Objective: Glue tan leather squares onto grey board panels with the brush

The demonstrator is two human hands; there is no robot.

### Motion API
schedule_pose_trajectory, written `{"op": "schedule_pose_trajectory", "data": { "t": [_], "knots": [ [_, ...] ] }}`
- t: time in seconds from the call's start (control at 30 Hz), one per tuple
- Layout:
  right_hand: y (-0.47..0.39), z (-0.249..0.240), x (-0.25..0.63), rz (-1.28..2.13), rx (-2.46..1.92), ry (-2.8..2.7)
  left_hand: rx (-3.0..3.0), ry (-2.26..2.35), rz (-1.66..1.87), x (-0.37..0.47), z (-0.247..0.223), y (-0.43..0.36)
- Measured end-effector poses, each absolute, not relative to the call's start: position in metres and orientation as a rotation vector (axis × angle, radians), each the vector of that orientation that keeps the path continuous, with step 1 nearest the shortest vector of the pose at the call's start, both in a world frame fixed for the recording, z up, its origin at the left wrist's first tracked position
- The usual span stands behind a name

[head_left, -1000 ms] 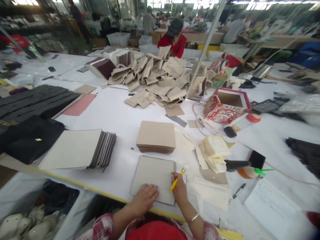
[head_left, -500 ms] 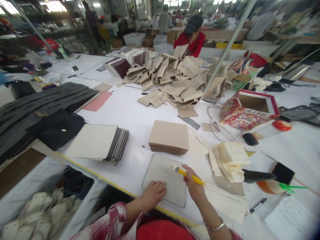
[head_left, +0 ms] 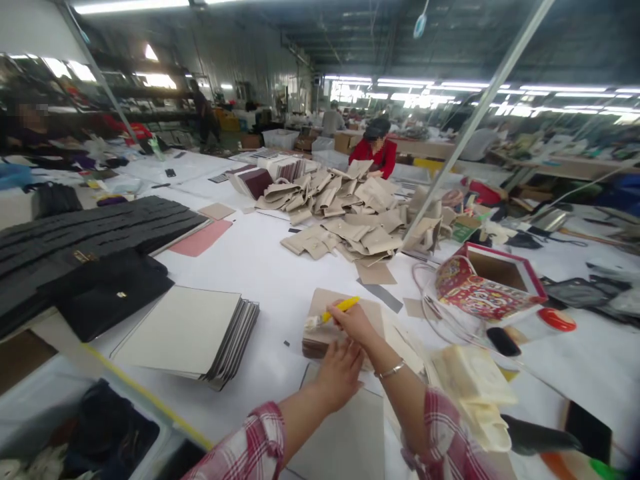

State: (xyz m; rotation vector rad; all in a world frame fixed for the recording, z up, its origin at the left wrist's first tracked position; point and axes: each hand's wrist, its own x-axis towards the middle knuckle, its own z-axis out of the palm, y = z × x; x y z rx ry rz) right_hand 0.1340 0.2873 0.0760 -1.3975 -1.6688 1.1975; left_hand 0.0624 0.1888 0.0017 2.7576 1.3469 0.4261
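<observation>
My right hand (head_left: 354, 325) is closed round a yellow-handled brush (head_left: 341, 308), whose pale bristles rest on the top of a stack of beige rectangular pieces (head_left: 325, 300). Just in front of it, my left hand (head_left: 339, 373) lies at the near edge of that stack, fingers extended and holding nothing visible. Below my forearms a grey rectangular panel (head_left: 350, 433) lies on the table, partly covered by my left arm. To the left sits a stack of off-white panels with dark edges (head_left: 185, 327).
Beige folded pieces (head_left: 360, 200) are heaped at the back, with a person in red behind. Black material (head_left: 100, 230) lies left. On the right are a red patterned box (head_left: 480, 287), a cream cloth (head_left: 470, 380) and a slanting metal pole (head_left: 470, 133).
Both hands have moved away from my body, from the grey panel to the beige stack, the brush still in my right hand. The view has tilted upward.
</observation>
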Motion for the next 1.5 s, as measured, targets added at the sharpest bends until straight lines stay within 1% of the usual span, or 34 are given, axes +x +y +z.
{"op": "schedule_pose_trajectory", "data": {
  "t": [0.07,0.2,0.3,0.43,0.6,0.77,0.9,1.0,1.1,1.17,1.23,1.3,1.33,1.4,1.5],
  "knots": [
    [0.310,0.066,0.129,1.143,-1.435,-1.699,2.696,1.390,0.386,0.064,-0.002,0.196],
    [0.343,0.052,0.141,0.937,-1.551,-1.613,2.725,1.358,0.419,0.062,-0.005,0.200],
    [0.349,0.048,0.176,0.813,-1.667,-1.529,2.732,1.391,0.419,0.064,-0.003,0.206],
    [0.335,0.051,0.239,0.626,-1.834,-1.393,2.723,1.449,0.417,0.072,0.003,0.219],
    [0.285,0.060,0.271,0.493,-1.865,-1.415,2.733,1.423,0.278,0.076,0.017,0.233],
    [0.189,0.058,0.265,0.447,-1.688,-1.587,2.712,1.375,0.165,0.077,0.031,0.237],
    [0.135,0.066,0.268,0.546,-1.663,-1.402,2.642,1.331,0.046,0.076,0.039,0.242],
    [0.120,0.077,0.276,0.546,-1.703,-1.160,2.638,1.267,0.001,0.073,0.046,0.248],
    [0.114,0.078,0.282,0.577,-1.647,-0.991,2.662,1.224,0.007,0.067,0.059,0.247],
    [0.110,0.071,0.280,0.661,-1.576,-0.969,2.656,1.313,0.207,0.058,0.071,0.238],
    [0.109,0.062,0.272,0.763,-1.533,-1.013,2.486,1.511,0.653,0.047,0.085,0.222],
    [0.109,0.053,0.257,0.836,-1.516,-1.100,2.063,1.684,1.139,0.035,0.099,0.202],
    [0.110,0.050,0.248,0.852,-1.517,-1.143,1.826,1.709,1.293,0.031,0.105,0.190],
    [0.112,0.047,0.232,0.835,-1.529,-1.197,1.444,1.646,1.410,0.026,0.109,0.166],
    [0.115,0.048,0.218,0.703,-1.584,-1.180,1.091,1.395,1.337,0.031,0.099,0.132]
  ]
}}
